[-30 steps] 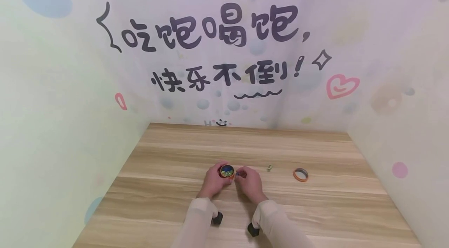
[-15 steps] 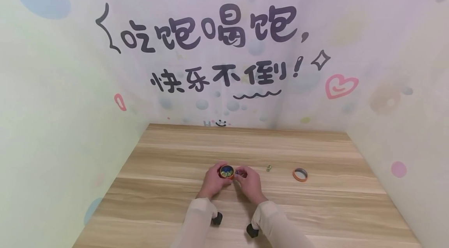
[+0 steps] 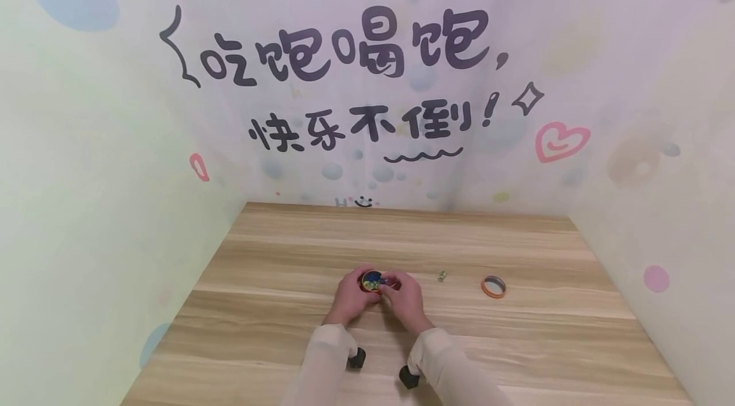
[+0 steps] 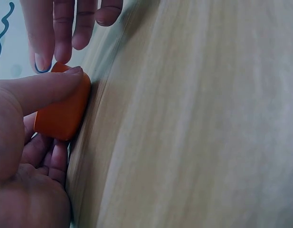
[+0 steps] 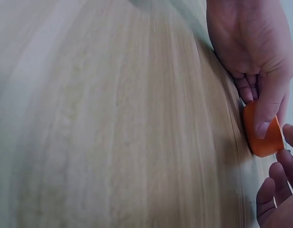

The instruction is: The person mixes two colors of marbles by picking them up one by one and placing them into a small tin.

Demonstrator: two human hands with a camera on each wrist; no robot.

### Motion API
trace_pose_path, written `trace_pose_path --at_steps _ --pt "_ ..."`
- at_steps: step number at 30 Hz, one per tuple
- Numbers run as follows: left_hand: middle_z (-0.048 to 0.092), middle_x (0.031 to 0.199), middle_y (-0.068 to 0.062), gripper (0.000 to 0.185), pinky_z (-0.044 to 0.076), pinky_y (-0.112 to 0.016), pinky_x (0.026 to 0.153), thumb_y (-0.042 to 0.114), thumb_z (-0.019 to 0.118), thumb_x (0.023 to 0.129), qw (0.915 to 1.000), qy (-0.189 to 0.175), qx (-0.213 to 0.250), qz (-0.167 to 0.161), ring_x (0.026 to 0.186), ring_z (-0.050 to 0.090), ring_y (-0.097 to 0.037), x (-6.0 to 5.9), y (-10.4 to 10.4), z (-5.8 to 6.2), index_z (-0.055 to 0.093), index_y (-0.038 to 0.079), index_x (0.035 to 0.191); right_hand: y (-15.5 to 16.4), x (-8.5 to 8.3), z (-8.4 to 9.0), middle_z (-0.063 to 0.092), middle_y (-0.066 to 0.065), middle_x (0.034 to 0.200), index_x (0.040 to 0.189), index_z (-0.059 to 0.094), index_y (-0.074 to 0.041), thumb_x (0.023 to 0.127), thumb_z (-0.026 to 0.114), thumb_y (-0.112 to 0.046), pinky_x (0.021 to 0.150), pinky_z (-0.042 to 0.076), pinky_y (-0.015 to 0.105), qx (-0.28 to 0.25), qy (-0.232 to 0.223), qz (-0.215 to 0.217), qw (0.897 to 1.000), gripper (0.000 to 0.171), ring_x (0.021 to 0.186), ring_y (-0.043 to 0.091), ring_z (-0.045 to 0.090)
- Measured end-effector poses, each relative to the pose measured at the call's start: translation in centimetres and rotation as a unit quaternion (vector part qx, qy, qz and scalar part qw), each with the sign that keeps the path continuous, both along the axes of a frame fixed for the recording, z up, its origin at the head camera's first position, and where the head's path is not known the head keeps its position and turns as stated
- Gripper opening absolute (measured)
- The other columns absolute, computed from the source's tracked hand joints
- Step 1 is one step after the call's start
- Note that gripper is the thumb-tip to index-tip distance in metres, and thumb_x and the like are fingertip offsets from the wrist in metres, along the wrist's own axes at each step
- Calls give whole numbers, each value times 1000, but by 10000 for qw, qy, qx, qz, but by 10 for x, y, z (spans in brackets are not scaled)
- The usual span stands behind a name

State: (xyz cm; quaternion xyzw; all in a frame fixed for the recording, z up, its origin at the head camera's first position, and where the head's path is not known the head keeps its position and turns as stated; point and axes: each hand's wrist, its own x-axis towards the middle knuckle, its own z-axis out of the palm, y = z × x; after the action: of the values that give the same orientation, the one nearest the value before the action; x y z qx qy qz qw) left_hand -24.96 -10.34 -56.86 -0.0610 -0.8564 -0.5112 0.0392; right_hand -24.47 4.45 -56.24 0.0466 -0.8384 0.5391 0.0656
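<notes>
On the table, my left hand holds a small round orange tub upright, its thumb across the near side and the other fingers round the far side. Several small shiny pieces, blue and yellow-green, lie inside; their kind is too small to tell. Over the tub's right rim, the fingertips of my right hand pinch a small blue piece, mostly hidden by the fingers. In the right wrist view, a bit of this small blue piece shows at the fingertips beside the tub.
A single small yellow-green shiny piece lies on the wooden table right of the hands. Farther right rests an orange ring-shaped lid. White printed walls enclose the back and sides.
My right hand has moved left, from beside the tub to over its rim, with the small blue piece. My left hand keeps its grip on the tub in place.
</notes>
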Motion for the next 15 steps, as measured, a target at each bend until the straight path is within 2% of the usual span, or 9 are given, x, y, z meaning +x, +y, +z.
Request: trace_pose_path --at_steps 9,15 --pt "63 122 -15 61 41 -49 99 5 85 72 9997 -216 113 -22 115 56 -33 -2 0 0 59 1 127 -1 -1 0 64 2 84 97 71 -5 83 74 -3 65 48 31 123 -43 -18 9999 15 76 17 56" --pt "63 121 -16 62 41 -49 99 4 85 70 9998 -146 96 -43 115 57 -33 -1 -1 1 60 1 126 0 -1 0 63 2 85 100 71 -6 85 73 -4 67 48 31 135 -175 17 9998 16 78 18 56"
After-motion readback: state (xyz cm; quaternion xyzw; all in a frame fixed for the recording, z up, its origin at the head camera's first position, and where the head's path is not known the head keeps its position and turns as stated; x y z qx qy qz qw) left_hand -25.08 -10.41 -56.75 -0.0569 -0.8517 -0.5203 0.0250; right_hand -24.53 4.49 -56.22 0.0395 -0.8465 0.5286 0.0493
